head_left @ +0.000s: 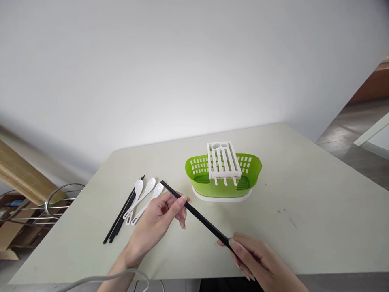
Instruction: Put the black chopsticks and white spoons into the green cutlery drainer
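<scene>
A pair of black chopsticks (205, 221) slants across in front of me, held side by side above the table. My left hand (162, 213) pinches them near their upper left end. Farther down, my right hand (251, 257) grips the other end, which its fingers partly hide. Just left of my left hand lie several white spoons (148, 186) with small dark marks on their handles. More black chopsticks (120, 223) rest beside and partly under the spoons. Beyond my hands stands a green basket (200, 187) with a white slotted rack (225, 160) across its top.
The pale table (304, 227) backs onto a white wall (194, 73). The basket has a white base tray (223, 198). At the far left are a metal wire rack (57, 207) and cardboard (27, 174). A grey cable (103, 278) crosses my left forearm.
</scene>
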Motion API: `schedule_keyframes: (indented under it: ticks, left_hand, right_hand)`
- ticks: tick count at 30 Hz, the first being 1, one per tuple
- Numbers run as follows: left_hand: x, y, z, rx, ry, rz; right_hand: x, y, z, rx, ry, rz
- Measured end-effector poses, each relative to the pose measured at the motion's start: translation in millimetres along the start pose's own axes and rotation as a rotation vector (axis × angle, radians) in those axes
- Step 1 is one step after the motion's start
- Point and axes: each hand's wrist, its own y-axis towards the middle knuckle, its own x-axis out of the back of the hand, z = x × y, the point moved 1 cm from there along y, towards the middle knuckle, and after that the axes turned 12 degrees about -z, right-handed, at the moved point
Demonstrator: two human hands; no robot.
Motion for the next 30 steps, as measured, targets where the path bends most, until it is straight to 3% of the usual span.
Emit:
schedule_keyframes:
  ticks: [12,16,21,23,26,30]
  left_hand:
    - [11.7,0.0,-8.6,-0.049,0.021,-0.059]
    - [34.2,7.6,-22.8,-0.117,0.052,-0.232]
    - [72.3,27.5,-40.9,-0.224,0.022,-0.488]
    - [80.8,37.1,-46.9,-0.274,-0.018,-0.593]
    - [76.3,53.1,-52.4,-0.312,0.040,-0.656]
    - [47.2,77.2,-49.4,-0.285,0.166,-0.511]
  right_hand:
    - [4.0,1.4,-5.0,0.027,-0.003,-0.001]
    - [19.3,1.7,-19.3,0.064,-0.015,-0.107]
    - [53.8,3.6,-54.1,0.002,-0.067,-0.373]
    - [63.1,3.9,-64.0,0.022,-0.059,-0.400]
    - [67.6,4.4,-71.0,0.043,-0.016,-0.403]
    - [64.2,5.5,-71.8,0.052,-0.005,-0.414]
